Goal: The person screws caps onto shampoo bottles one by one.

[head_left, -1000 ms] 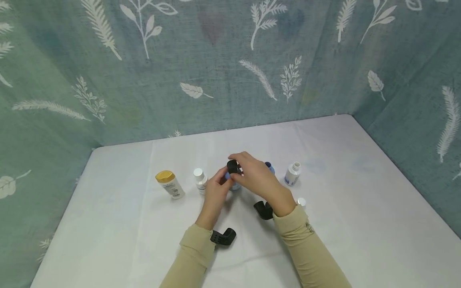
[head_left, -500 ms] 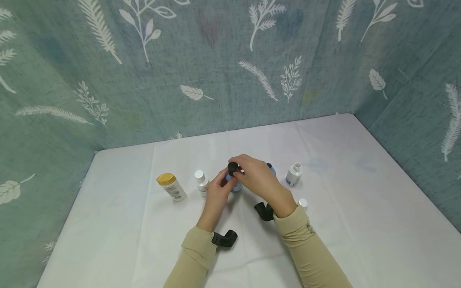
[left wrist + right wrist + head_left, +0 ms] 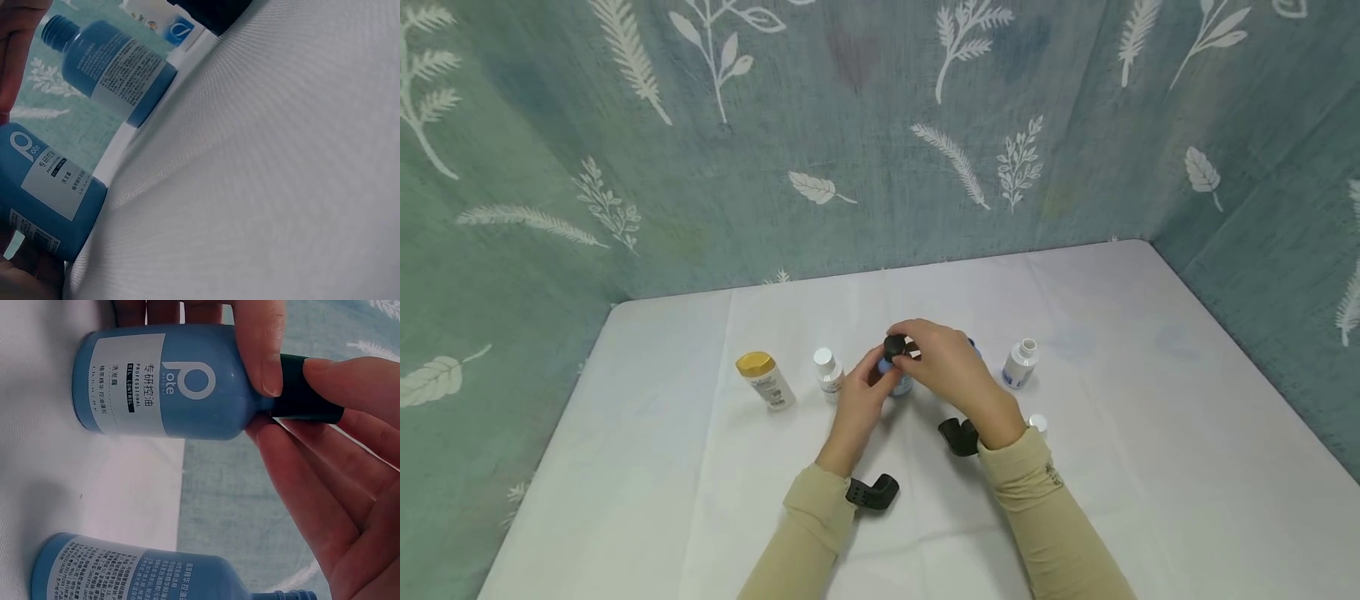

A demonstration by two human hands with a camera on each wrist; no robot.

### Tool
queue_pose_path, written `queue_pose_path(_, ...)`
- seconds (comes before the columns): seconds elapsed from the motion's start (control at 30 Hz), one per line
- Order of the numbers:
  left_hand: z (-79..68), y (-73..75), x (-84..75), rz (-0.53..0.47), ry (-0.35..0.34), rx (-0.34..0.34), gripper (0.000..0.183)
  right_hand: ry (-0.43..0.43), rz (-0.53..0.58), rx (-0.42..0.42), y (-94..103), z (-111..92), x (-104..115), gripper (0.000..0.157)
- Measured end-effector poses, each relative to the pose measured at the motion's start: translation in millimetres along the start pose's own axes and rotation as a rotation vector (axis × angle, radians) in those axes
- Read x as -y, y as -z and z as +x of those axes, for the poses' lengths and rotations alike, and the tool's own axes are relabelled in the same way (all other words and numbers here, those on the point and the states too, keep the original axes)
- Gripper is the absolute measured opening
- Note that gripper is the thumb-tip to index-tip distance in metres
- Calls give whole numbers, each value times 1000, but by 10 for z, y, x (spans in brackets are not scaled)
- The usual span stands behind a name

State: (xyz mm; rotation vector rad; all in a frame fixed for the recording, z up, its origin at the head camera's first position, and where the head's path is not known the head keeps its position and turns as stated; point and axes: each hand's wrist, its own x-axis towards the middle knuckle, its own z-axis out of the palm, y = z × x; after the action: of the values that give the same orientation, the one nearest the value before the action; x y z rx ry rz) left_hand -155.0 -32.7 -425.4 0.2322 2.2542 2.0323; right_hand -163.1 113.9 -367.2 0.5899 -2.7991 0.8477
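Note:
A blue bottle (image 3: pixel 144 381) with a white label and the word "ote" stands on the table between my hands. My left hand (image 3: pixel 858 408) grips it around the shoulder, its thumb just below the cap in the right wrist view. With thumb and fingers, my right hand (image 3: pixel 951 371) pinches the black cap (image 3: pixel 306 390) at the bottle's neck. Whether the cap is fully seated I cannot tell. A second blue bottle (image 3: pixel 119 72), uncapped with its threaded neck showing, stands close by to the right. In the head view my right hand mostly hides it.
On the left stand a white bottle with a yellow cap (image 3: pixel 767 382) and a white-capped bottle (image 3: pixel 829 375). An uncapped white bottle (image 3: pixel 1019 363) is at the right. A loose white cap (image 3: pixel 1037 423) lies by the right sleeve. A patterned curtain (image 3: pixel 865 150) borders the white table (image 3: pixel 700 500).
The head view has shifted, so everything sits slightly further right. Both hands stay at the blue bottle, with the right fingers still on the black cap.

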Motion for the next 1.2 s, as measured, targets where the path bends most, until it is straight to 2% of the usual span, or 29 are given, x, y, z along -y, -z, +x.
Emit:
queue_pose_path(0.17, -48, 72, 39, -24, 2, 14, 40, -1, 14, 25, -10, 1, 61, 33)
queue_pose_path(0.37, -27, 62, 281, -14, -1, 15, 38, 49, -5, 31, -31, -67, 32, 38)
queue_pose_path(0.57, 5, 51, 254, 15, -9, -6, 36, 83, -13, 8, 0, -34, 30, 34)
queue_pose_path(1.0, 21, 74, 277, -17, -29, -5, 39, 56, -9, 16, 26, 0, 50, 32)
queue_pose_path(1.2, -40, 86, 140, -53, -2, 28, 39, 70, -5, 19, 32, -2, 47, 32)
